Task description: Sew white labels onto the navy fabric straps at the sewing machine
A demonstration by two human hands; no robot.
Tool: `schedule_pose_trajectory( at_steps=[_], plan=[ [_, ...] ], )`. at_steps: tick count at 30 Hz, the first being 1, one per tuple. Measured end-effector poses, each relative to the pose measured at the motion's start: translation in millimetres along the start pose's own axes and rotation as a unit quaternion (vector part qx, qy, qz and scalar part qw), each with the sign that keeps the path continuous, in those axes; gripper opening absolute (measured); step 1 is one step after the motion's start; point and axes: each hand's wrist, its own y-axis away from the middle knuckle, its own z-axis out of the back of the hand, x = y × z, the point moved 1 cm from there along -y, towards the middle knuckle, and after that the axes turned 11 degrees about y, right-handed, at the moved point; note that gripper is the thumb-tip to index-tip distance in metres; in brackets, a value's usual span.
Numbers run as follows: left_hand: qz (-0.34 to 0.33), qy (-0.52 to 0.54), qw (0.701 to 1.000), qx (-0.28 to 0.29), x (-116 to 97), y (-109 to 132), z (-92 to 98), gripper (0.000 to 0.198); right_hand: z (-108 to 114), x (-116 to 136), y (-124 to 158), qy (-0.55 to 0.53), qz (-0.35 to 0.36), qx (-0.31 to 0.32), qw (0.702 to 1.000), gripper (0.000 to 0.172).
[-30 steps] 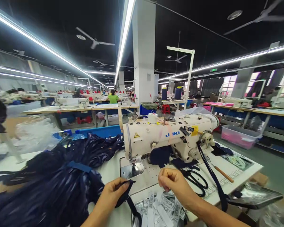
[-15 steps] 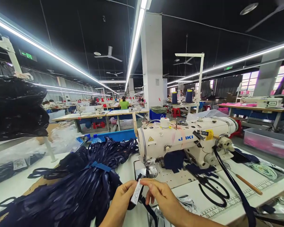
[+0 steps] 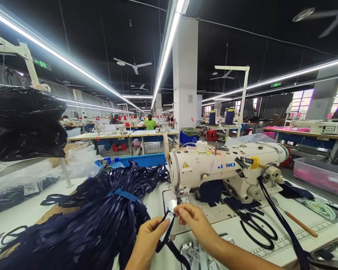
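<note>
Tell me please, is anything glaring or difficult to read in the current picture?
Head view: a tube light glows strongly under the dark ceiling; highlights shine on the black plastic bag; the sewing machine looks fairly sharp; print on the white label in the left hand is too small to read.

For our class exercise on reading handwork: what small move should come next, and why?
Probably align the white label with the navy strap: the left hand pins the label under its thumb, the right hand has its fingertips close to the label's upper end, and both hands are in front of the sewing machine.
</note>
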Motion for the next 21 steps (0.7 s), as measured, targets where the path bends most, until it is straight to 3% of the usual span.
schedule_pose_trajectory(
  at_steps=[4, 9, 21],
  plan=[
    [-0.006, 0.002, 1.0, 0.0, -1, 2, -0.3, 0.042, -6, 7, -10, -0.032, -0.039, 0.036, 0.998, 0.04],
    [-0.032, -0.009, 0.999, 0.009, -8, 7, -2.0, 0.04, -9, 13, -9, -0.05, -0.05, 0.033, 0.997, 0.034],
    [-0.025, -0.014, 0.999, 0.044, -7, 4, 2.7, 0.036, -8, 11, -4, -0.09, -0.032, 0.05, 0.994, 0.046]
  ],
)
